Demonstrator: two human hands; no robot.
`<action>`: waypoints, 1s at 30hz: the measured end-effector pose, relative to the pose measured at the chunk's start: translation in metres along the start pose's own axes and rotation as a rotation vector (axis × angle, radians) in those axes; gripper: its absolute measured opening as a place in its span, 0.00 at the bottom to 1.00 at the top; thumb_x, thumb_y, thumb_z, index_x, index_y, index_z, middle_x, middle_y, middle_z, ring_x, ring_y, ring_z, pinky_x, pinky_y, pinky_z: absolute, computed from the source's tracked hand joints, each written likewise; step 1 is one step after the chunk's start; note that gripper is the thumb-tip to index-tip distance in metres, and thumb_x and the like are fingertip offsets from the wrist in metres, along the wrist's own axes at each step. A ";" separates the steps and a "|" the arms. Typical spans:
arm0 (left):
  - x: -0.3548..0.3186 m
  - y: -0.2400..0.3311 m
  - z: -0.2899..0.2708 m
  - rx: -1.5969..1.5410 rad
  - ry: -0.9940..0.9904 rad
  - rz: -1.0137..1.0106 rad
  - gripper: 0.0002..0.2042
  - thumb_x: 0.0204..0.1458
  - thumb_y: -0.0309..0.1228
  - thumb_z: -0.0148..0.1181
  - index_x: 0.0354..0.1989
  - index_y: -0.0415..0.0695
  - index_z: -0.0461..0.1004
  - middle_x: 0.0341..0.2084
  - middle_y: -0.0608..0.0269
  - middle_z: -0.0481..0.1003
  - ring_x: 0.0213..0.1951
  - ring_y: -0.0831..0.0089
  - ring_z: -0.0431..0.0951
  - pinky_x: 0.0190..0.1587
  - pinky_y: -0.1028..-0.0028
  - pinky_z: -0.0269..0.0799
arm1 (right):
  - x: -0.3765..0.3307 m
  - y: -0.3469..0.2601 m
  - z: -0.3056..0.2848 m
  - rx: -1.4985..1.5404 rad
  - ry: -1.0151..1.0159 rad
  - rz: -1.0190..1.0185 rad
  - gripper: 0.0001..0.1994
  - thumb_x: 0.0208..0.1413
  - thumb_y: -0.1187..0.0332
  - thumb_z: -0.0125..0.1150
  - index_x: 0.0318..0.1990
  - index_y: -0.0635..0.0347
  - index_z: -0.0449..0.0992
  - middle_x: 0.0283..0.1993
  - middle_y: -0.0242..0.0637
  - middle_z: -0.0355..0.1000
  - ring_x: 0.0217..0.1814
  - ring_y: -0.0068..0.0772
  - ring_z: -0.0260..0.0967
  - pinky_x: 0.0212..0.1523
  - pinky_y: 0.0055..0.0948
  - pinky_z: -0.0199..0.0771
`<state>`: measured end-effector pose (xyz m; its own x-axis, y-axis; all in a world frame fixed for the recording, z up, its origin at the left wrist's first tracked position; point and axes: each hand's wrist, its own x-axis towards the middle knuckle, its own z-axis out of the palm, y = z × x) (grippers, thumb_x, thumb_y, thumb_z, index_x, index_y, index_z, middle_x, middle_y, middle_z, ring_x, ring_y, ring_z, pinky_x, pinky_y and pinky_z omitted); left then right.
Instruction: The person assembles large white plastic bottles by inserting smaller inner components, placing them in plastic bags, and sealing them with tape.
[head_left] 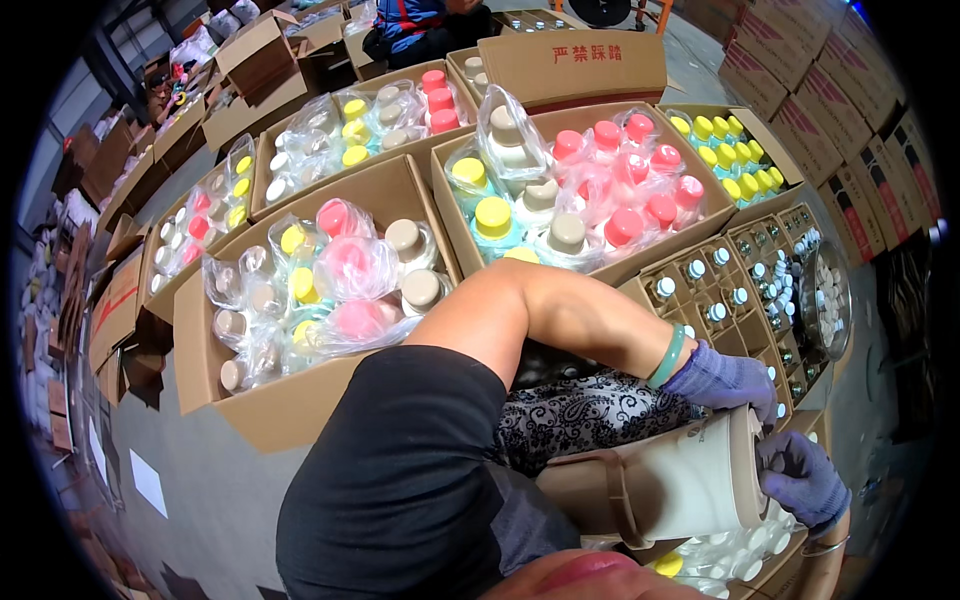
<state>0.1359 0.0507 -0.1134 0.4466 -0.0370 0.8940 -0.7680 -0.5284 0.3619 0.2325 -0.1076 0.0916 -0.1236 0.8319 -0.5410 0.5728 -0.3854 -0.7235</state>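
A cream-and-brown thermos jug (690, 480) with a brown loop handle lies tilted across my lap, its wide end to the right. My left hand (728, 382), in a purple-grey knit glove, is closed over the upper rim of that end. In a matching glove, my right hand (803, 484) has its fingers curled at the jug's end face; exactly what they grip there is partly hidden. Below the jug, whitish bottles (735, 555) and a yellow cap show in a carton near my right wrist.
Open cartons (280, 415) of plastic-wrapped flasks with pink, yellow and beige lids stand ahead. At right are a divided carton (690, 300) of white-capped glass bottles and a metal bowl (845, 345) of white caps. Stacked boxes (800, 90) and a person (410, 28) are farther back.
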 end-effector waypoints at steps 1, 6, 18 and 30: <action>-0.002 -0.003 0.000 -0.007 0.021 0.028 0.06 0.54 0.27 0.61 0.37 0.39 0.76 0.38 0.49 0.79 0.42 0.53 0.80 0.44 0.64 0.78 | 0.001 -0.002 0.001 0.005 0.002 0.016 0.12 0.47 0.75 0.66 0.41 0.64 0.75 0.30 0.24 0.71 0.28 0.12 0.62 0.29 0.15 0.62; 0.007 0.005 0.000 0.051 -0.037 0.018 0.06 0.47 0.26 0.62 0.31 0.37 0.78 0.34 0.48 0.79 0.40 0.52 0.80 0.41 0.64 0.77 | 0.007 0.016 -0.003 -0.034 0.030 -0.048 0.14 0.43 0.74 0.73 0.37 0.62 0.75 0.31 0.26 0.73 0.28 0.13 0.64 0.29 0.17 0.65; -0.007 -0.024 0.022 0.246 -0.368 -0.221 0.12 0.45 0.26 0.63 0.40 0.43 0.81 0.36 0.54 0.80 0.40 0.57 0.80 0.42 0.65 0.77 | 0.009 0.035 0.013 -0.317 0.264 0.061 0.14 0.59 0.62 0.65 0.31 0.66 0.72 0.22 0.32 0.70 0.25 0.17 0.65 0.26 0.24 0.66; 0.002 0.084 -0.087 0.079 -0.135 -0.294 0.19 0.50 0.26 0.66 0.51 0.37 0.74 0.53 0.47 0.75 0.55 0.59 0.76 0.56 0.65 0.75 | 0.020 0.101 -0.004 0.052 0.401 -0.392 0.26 0.57 0.63 0.66 0.60 0.62 0.68 0.54 0.38 0.73 0.55 0.29 0.71 0.57 0.30 0.74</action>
<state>0.0326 0.0799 -0.0583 0.7044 0.0176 0.7096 -0.5619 -0.5970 0.5726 0.2909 -0.1289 0.0092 0.0040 0.9996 -0.0293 0.5040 -0.0273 -0.8633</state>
